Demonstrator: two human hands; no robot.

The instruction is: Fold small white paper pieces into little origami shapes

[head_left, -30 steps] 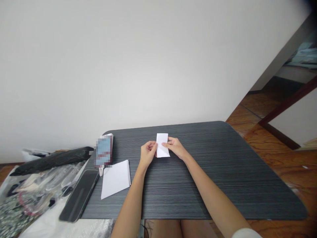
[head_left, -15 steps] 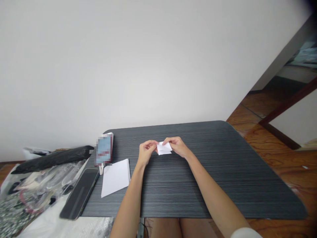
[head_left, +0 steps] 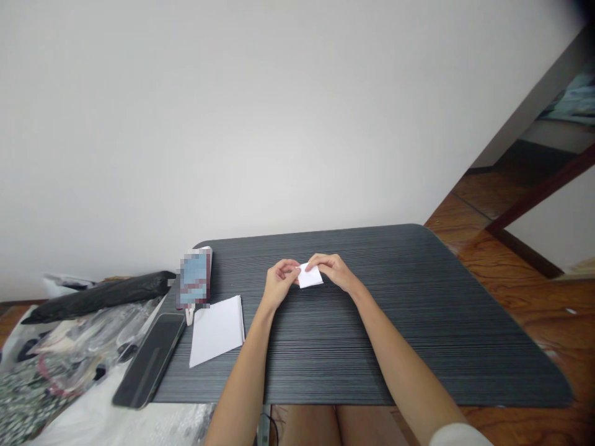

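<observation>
A small folded white paper [head_left: 310, 277] lies on the dark striped table [head_left: 418, 322] near its far middle. My left hand [head_left: 280, 282] pinches the paper's left edge with curled fingers. My right hand [head_left: 331, 270] presses and grips its right and top side, fingers bent over it. Both hands meet over the paper. Part of the paper is hidden under my fingers.
A stack of white paper sheets [head_left: 217, 329] lies left of my left forearm. A dark phone [head_left: 150, 358] lies at the table's left edge, a small blurred card or box [head_left: 195, 279] behind it. A black bag [head_left: 97, 296] and clutter sit off-table left. Wooden floor lies right.
The tall paper strip was folded down toward me into a piece about half as long. Both hands stayed on it and closed in over the fold.
</observation>
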